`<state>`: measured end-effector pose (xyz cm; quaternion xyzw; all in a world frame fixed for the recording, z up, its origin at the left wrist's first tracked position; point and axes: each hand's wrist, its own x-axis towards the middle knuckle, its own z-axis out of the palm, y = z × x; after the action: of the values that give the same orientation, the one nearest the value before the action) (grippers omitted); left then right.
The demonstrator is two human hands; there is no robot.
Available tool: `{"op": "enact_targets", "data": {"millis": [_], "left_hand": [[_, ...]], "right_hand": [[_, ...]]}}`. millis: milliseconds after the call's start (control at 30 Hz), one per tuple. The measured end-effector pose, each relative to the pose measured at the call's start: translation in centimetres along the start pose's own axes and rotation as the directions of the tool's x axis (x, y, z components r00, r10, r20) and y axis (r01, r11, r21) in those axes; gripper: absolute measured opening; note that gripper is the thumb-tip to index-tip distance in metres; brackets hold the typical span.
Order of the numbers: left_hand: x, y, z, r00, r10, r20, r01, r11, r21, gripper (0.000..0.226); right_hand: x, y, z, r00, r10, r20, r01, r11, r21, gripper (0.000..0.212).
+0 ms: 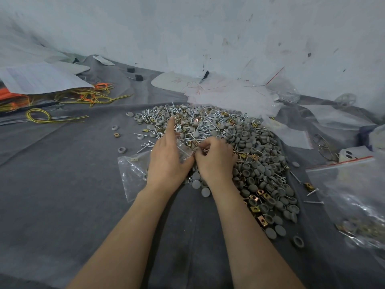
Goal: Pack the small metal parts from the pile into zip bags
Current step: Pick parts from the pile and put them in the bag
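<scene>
Bag (131, 174) in left hand (166, 161), diagonal, mouth toward screws (205, 150) in right hand (215, 161).

Dim, flat, cool light, soft shadows; wide-angle bending and blur at edges.

Workshop floor: hardware pile (218, 147), wires (83, 97), bags (233, 94).

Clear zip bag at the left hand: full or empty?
Almost empty. The zip bag lies flat, the grey cloth showing through it, with at most a few pieces by the left hand.
</scene>
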<state>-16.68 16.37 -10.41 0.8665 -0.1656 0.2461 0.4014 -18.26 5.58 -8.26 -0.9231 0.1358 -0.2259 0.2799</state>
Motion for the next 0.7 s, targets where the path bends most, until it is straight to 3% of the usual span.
{"op": "enact_targets", "data": {"millis": [100, 200, 367, 467, 567, 700], "left_hand": [[0.0, 0.1, 0.0, 1.000, -0.001, 0.007, 0.001, 1.000, -0.002, 0.097], [0.0, 0.2, -0.1, 1.000, -0.002, 0.019, 0.002, 1.000, 0.001, 0.097], [0.0, 0.2, -0.2, 0.999, 0.004, 0.035, -0.004, 1.000, -0.020, 0.095], [0.0, 0.3, -0.4, 1.000, 0.003, 0.023, -0.003, 1.000, -0.017, 0.097], [0.3, 1.2, -1.1, 0.999, -0.033, -0.019, 0.031, 0.995, -0.094, 0.094], [1.5, 2.1, -4.0, 0.968, -0.122, -0.218, 0.045, 0.943, -0.329, 0.089]], "right_hand": [[0.3, 0.3, -0.5, 0.995, 0.031, -0.090, -0.010, 0.975, 0.221, 0.005], [0.5, 0.3, -1.0, 0.994, 0.041, -0.103, 0.011, 0.886, 0.464, 0.009], [0.0, -0.7, -0.7, 0.974, -0.179, 0.139, 0.080, 0.844, 0.530, 0.013], [0.4, -0.3, -1.2, 0.996, -0.087, -0.034, 0.093, 0.879, 0.467, 0.019], [0.9, 1.0, -2.1, 0.978, 0.050, -0.202, 0.017, 0.948, 0.318, 0.021], [1.0, 1.6, -2.0, 0.989, 0.131, -0.076, -0.128, 0.991, 0.042, 0.022]]}}
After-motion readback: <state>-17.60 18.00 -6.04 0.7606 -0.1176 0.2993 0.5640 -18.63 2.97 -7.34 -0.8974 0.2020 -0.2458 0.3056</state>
